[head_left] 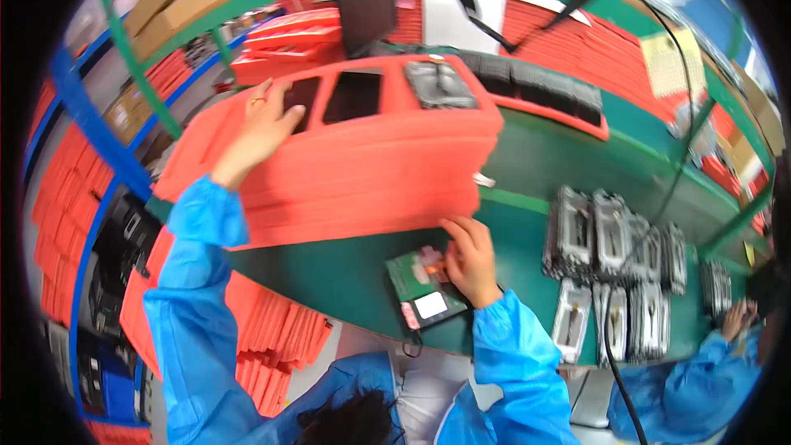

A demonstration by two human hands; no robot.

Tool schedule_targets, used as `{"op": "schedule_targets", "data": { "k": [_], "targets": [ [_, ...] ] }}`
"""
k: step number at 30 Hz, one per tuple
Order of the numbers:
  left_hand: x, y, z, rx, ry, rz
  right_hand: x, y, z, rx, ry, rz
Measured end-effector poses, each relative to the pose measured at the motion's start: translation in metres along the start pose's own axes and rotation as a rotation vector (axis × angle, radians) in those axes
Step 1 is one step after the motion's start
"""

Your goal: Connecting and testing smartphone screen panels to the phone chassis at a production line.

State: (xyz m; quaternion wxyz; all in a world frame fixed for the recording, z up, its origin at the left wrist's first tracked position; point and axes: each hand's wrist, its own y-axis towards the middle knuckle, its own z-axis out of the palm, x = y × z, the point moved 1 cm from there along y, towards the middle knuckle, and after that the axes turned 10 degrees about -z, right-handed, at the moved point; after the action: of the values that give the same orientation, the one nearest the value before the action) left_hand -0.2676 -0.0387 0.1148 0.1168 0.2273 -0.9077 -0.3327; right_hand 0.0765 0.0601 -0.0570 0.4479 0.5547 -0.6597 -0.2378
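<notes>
My left hand (265, 130) rests on top of a tall stack of red foam trays (354, 169), fingers apart. It lies at the edge of a flat black panel (304, 104) set in a slot of the top tray. Beside that panel is a second black panel (353, 97), and a grey metal-looking frame (441, 85) fills the right slot. Down on the table, my right hand (473, 265) is half curled, with thumb and forefinger apart. It is next to a small green board-like device (418, 287) with a white label and orange parts. Whether the hand touches the device is unclear.
Grey metal-looking frames (610, 235) stand in stacks on the green table (354, 280) to the right. More red foam sheets (276, 334) are at the lower left. A black cable (614, 354) hangs down on the right. At far right, a co-worker's hand (737, 319) shows.
</notes>
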Motion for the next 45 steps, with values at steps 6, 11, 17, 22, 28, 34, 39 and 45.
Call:
{"op": "schedule_targets", "data": {
  "k": [6, 11, 17, 22, 28, 34, 39, 45],
  "targets": [
    [-0.006, 0.014, -0.010, 0.601, -0.658, -0.167, 0.001, 0.002, -0.022, -0.045, -0.011, -0.029],
    [-0.009, -0.003, -0.006, 0.209, -0.621, -0.067, 0.064, -0.053, -0.096, -0.082, -0.376, 0.395],
    [-0.019, 0.001, -0.014, 0.261, -0.701, -0.159, 0.080, -0.128, -0.154, 0.103, -0.975, 0.917],
    [-0.007, 0.001, -0.003, 0.176, -0.691, -0.177, 0.074, -0.130, -0.163, 0.156, -0.850, 0.951],
    [-0.055, -0.040, -0.029, -0.331, -0.769, -0.146, 0.062, -0.138, -0.190, -0.349, 0.108, 1.165],
    [-0.209, -0.134, -0.029, 0.944, -1.365, 0.019, 0.061, -0.096, -0.139, -0.634, 1.605, 0.953],
    [-0.251, -0.147, 0.018, 1.511, -1.738, -0.162, 0.062, -0.054, -0.103, -0.504, 1.560, 1.077],
    [-0.245, -0.148, 0.029, 1.513, -1.747, -0.198, 0.052, -0.043, -0.096, -0.253, 0.375, 0.689]
  ]
}}
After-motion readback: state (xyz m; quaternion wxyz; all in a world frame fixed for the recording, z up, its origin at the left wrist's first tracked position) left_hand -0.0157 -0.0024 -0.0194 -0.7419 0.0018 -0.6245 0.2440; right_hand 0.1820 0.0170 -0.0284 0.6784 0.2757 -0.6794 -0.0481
